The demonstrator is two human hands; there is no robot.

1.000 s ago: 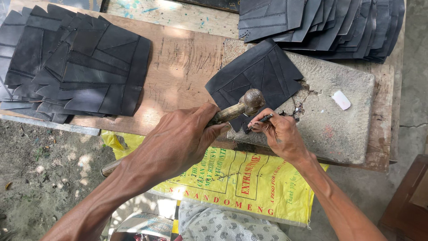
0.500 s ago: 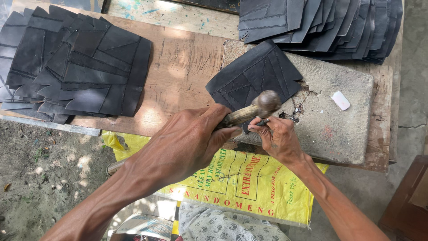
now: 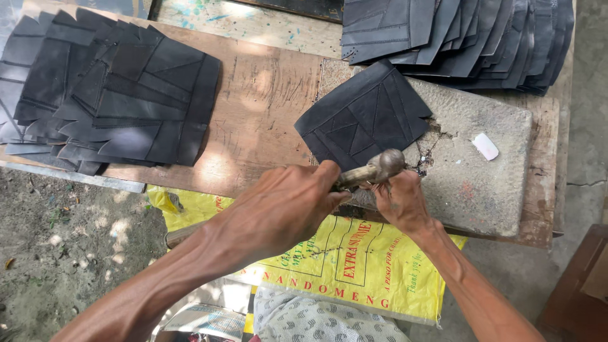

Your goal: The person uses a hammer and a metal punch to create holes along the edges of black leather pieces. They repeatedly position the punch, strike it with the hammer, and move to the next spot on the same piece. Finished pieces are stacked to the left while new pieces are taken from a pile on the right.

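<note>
My left hand [image 3: 278, 209] grips the wooden handle of a hammer, and the hammer's metal head [image 3: 387, 163] sits just over my right hand [image 3: 399, 202]. My right hand's fingers are pinched around a thin metal tool, mostly hidden under the hammer head. The tool sits at the near corner of a black stitched patchwork piece [image 3: 364, 117]. That piece lies flat on a grey stone slab [image 3: 494, 190], and dark specks lie on the slab by the corner.
A stack of similar black pieces [image 3: 107, 95] lies on the wooden board [image 3: 266, 95] at left. Another fanned stack [image 3: 456, 38] lies at top right. A small white block [image 3: 486, 146] rests on the slab. A yellow sack [image 3: 354, 266] hangs below the bench, with a brown wooden object [image 3: 579, 291] at lower right.
The hammer head has moved right and come down onto the tool in my right hand. My left hand followed it. The black piece has stayed put.
</note>
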